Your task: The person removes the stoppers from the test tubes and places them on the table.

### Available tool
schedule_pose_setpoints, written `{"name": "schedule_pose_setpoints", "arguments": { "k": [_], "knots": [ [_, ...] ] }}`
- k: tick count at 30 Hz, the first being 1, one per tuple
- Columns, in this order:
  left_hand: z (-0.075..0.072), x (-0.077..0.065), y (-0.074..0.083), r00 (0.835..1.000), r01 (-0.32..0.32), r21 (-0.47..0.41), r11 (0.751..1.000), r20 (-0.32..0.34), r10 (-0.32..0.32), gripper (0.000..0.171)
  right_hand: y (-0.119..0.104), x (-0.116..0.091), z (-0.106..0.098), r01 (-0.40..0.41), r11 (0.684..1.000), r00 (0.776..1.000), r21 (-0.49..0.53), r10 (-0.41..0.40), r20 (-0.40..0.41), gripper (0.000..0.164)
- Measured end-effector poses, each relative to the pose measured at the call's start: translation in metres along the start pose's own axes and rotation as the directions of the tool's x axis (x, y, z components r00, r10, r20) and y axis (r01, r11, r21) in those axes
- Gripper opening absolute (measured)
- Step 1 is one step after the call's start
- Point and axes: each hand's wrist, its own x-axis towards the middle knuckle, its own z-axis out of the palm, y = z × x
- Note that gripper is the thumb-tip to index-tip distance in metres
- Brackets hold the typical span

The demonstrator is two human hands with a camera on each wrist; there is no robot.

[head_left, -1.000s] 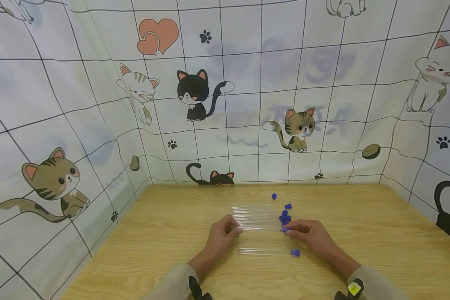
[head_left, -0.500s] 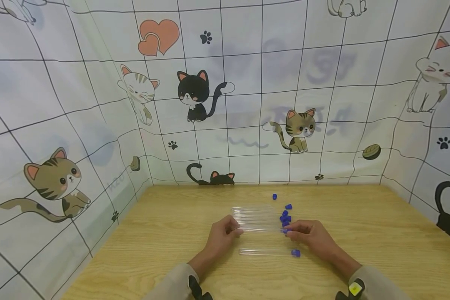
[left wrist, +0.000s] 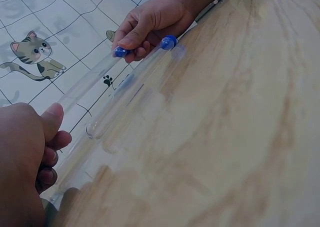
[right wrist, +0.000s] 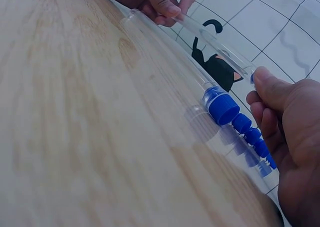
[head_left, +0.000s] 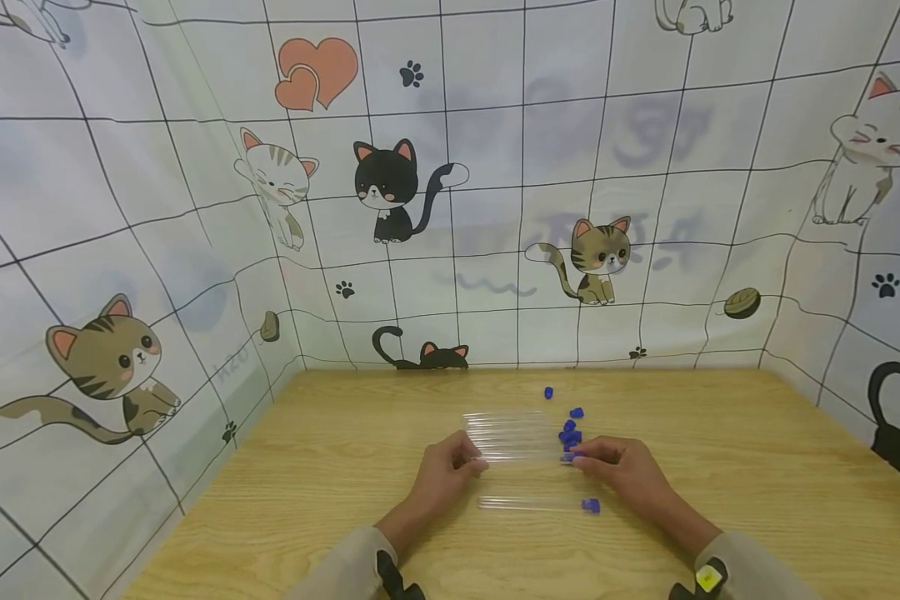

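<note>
My left hand (head_left: 444,471) pinches the left end of a clear test tube (left wrist: 90,82) between thumb and fingers. At the tube's right end, my right hand (head_left: 630,477) pinches a blue cap (left wrist: 120,52), largely covered by the fingertips in the right wrist view. The held tube is raised above the table and lies roughly level between the hands. Closer to me, a capped test tube (head_left: 528,503) rests on the table, its blue cap (right wrist: 222,107) pointing right. Just beyond the hands lies a row of clear tubes (head_left: 506,429) side by side.
Several loose blue caps (head_left: 570,435) cluster to the right of the tube row, near the right fingertips. One stray cap (head_left: 548,392) sits farther back on the wooden table (head_left: 330,483). A cat-printed cloth (head_left: 487,208) hangs around the table's back and sides.
The right hand has risen very slightly with the cap. The left hand keeps its hold on the tube, and the things on the table stay where they were.
</note>
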Motion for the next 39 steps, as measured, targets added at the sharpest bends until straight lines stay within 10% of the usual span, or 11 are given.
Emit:
{"name": "schedule_pose_setpoints", "arguments": {
  "k": [39],
  "knots": [
    [-0.018, -0.008, 0.032, 0.993, 0.029, -0.171, 0.985, 0.119, -0.009, 0.01, -0.003, -0.004, -0.007, 0.067, 0.995, 0.994, -0.07, -0.06, 0.09, 0.021]
  ]
}}
